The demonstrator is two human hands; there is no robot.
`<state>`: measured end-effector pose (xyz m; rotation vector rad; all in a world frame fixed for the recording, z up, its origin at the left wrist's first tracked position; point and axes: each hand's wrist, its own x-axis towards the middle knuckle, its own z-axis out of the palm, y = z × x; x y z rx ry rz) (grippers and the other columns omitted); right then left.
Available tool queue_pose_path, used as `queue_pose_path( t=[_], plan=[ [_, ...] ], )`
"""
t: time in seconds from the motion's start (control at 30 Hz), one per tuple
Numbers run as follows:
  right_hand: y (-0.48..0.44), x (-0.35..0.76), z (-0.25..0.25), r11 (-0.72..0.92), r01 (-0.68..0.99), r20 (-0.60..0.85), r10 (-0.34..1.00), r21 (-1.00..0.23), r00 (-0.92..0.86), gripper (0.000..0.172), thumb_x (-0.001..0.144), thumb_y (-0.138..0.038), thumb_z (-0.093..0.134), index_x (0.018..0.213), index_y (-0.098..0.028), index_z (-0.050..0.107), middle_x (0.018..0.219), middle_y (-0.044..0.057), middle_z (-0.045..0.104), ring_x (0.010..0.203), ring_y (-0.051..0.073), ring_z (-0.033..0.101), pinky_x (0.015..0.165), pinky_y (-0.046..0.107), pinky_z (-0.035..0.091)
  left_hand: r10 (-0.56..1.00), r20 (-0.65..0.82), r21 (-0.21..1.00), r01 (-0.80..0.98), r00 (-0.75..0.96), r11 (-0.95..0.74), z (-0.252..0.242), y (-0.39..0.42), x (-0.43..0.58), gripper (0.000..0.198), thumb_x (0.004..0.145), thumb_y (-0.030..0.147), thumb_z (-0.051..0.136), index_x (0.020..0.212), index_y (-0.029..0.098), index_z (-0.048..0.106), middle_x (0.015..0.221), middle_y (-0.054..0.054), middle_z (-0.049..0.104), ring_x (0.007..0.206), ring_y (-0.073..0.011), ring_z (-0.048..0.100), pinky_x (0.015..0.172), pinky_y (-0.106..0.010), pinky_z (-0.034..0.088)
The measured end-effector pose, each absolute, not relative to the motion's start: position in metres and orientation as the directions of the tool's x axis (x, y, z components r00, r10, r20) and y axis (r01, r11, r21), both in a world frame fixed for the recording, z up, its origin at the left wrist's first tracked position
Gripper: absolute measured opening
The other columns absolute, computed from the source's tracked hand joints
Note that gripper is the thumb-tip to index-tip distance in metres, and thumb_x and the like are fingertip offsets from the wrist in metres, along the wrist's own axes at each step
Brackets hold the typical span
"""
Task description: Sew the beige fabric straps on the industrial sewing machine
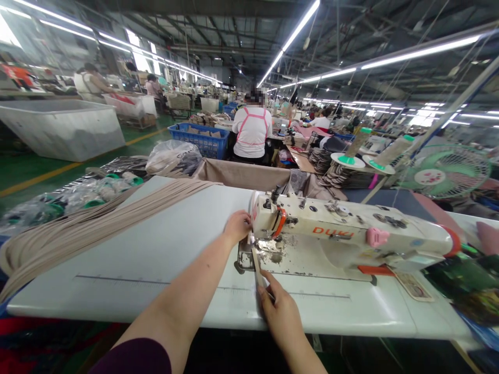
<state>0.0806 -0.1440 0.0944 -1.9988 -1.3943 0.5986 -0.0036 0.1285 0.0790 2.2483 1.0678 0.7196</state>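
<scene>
A white sewing machine [351, 228] with orange trim stands on the pale table [156, 259]. My left hand [237, 227] is at the left of its needle end, fingers bent; what they hold, if anything, is hidden behind them. A narrow beige strip [256, 265] runs from under the needle area toward me. Its near part is pinched between the thumb and fingers of my right hand [275, 298], just in front of the machine bed. Many long beige strips [97, 223] lie in a bundle over the table's left side.
Behind the table is a fabric-lined bin [241, 174]. Thread cones [356, 143] and a green fan [444, 171] stand at the right. Plastic-wrapped spools [101, 192] lie left. Ahead, a person [251, 130] sits beside a blue crate [200, 139].
</scene>
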Motion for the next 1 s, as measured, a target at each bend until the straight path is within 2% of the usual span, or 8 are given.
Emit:
queue_pose_path(
  t=[0.1,0.3,0.43,0.57,0.7,0.83,0.93,1.0],
  plan=[
    [-0.145,0.085,0.092,-0.221,0.576,-0.016,0.941,-0.787,0.339,0.048,0.096,-0.050,0.049,0.135,-0.024,0.065,0.106,0.005,0.076,0.094,0.024,0.071,0.086,0.032,0.053,0.842,0.254,0.646,0.565,0.476,-0.514,0.077,0.122,-0.010,0.010,0.086,0.018,0.066,0.077,0.017,0.071,0.099,-0.008,0.072,0.104,-0.0226,0.063,0.102,-0.036,0.047],
    [-0.154,0.088,0.088,-0.200,0.426,-0.052,0.941,-0.882,0.335,0.060,0.088,-0.064,0.058,0.123,-0.016,0.070,0.065,-0.001,0.059,0.063,0.020,0.057,0.062,0.030,0.048,0.876,0.273,0.601,0.640,0.398,-0.478,0.073,0.094,-0.035,0.027,0.099,0.028,0.057,0.076,0.017,0.068,0.095,-0.010,0.067,0.105,-0.0244,0.061,0.105,-0.040,0.045],
    [-0.168,0.089,0.088,-0.183,0.387,-0.064,0.952,-0.904,0.300,0.057,0.087,-0.068,0.061,0.113,-0.018,0.073,0.064,-0.002,0.056,0.063,0.018,0.055,0.065,0.029,0.047,0.903,0.283,0.583,0.689,0.324,-0.430,0.072,0.065,-0.060,0.008,0.093,0.014,0.057,0.092,0.014,0.065,0.107,-0.013,0.063,0.113,-0.0279,0.057,0.107,-0.045,0.044],
    [-0.187,0.094,0.085,-0.208,0.412,-0.129,0.969,-0.887,0.211,0.048,0.089,-0.064,0.062,0.108,-0.022,0.073,0.063,-0.002,0.058,0.065,0.018,0.056,0.070,0.028,0.047,0.891,0.311,0.588,0.670,0.330,-0.453,0.078,0.023,-0.087,0.028,0.086,0.002,0.054,0.109,0.016,0.060,0.118,-0.011,0.059,0.114,-0.0253,0.056,0.104,-0.042,0.047],
    [-0.203,0.100,0.078,-0.217,0.427,-0.137,0.968,-0.878,0.209,0.046,0.089,-0.064,0.062,0.103,-0.022,0.073,0.063,-0.002,0.059,0.064,0.017,0.057,0.069,0.027,0.046,0.654,0.414,0.558,0.391,0.633,-0.732,0.092,-0.031,-0.107,0.040,0.085,-0.001,0.047,0.116,0.021,0.059,0.123,-0.007,0.060,0.116,-0.0215,0.056,0.107,-0.036,0.047],
    [-0.207,0.103,0.082,-0.207,0.482,-0.157,0.977,-0.852,0.142,0.039,0.091,-0.057,0.061,0.103,-0.022,0.073,0.065,-0.002,0.060,0.067,0.017,0.059,0.073,0.027,0.048,0.243,0.411,0.360,0.089,0.879,-0.929,0.099,-0.075,-0.109,0.043,0.089,0.013,0.060,0.131,0.021,0.054,0.123,-0.006,0.065,0.104,-0.0208,0.060,0.095,-0.034,0.051],
    [-0.209,0.105,0.094,-0.180,0.560,-0.190,0.981,-0.808,0.041,0.029,0.091,-0.049,0.061,0.096,-0.023,0.074,0.069,-0.002,0.062,0.069,0.016,0.058,0.073,0.025,0.047,0.105,0.384,0.164,0.044,0.917,-0.986,0.097,-0.093,-0.104,0.010,0.100,0.026,0.058,0.106,0.018,0.061,0.090,-0.003,0.066,0.082,-0.0180,0.061,0.070,-0.031,0.050],
    [-0.215,0.112,0.099,-0.169,0.625,-0.254,0.966,-0.762,-0.048,0.020,0.086,-0.043,0.066,0.087,-0.024,0.073,0.073,-0.002,0.064,0.070,0.015,0.058,0.070,0.023,0.046,0.058,0.389,0.071,0.032,0.919,-0.997,0.096,-0.098,-0.102,0.012,0.102,0.026,0.057,0.092,0.018,0.059,0.081,-0.002,0.062,0.075,-0.0163,0.059,0.062,-0.030,0.046]
  ],
)
